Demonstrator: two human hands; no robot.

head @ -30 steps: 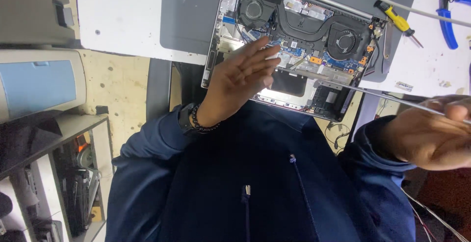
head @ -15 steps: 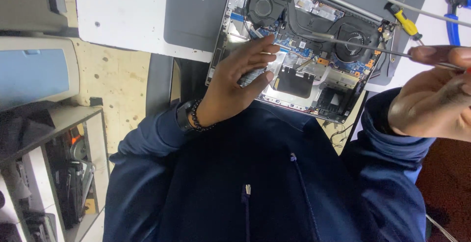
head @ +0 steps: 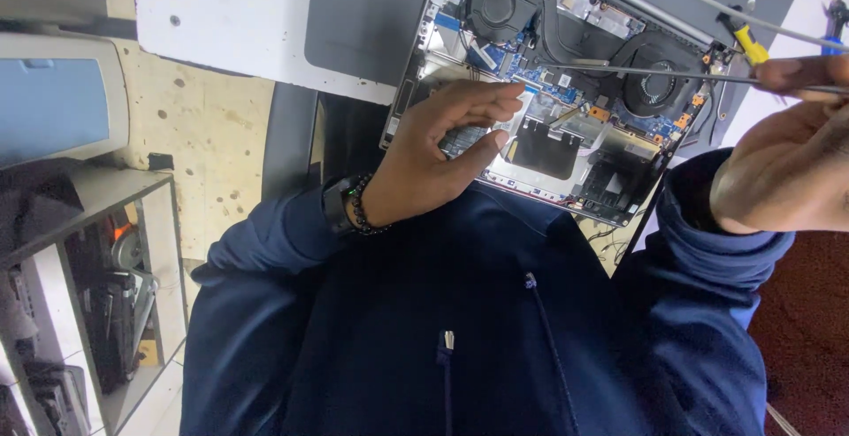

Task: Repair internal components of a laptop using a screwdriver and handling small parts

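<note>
Pinched in my left hand (head: 433, 157) is a small flat component just over the opened laptop (head: 566, 91); my right hand (head: 787, 162) clamps a thin metal rod (head: 637, 73) reaching across its fans. A slip could scrape the board

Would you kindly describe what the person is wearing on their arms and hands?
Both hands are bare: left hand, right hand. Dark navy sleeves with ribbed cuffs cover both arms. The left wrist carries a dark beaded bracelet beside a black band.
</note>
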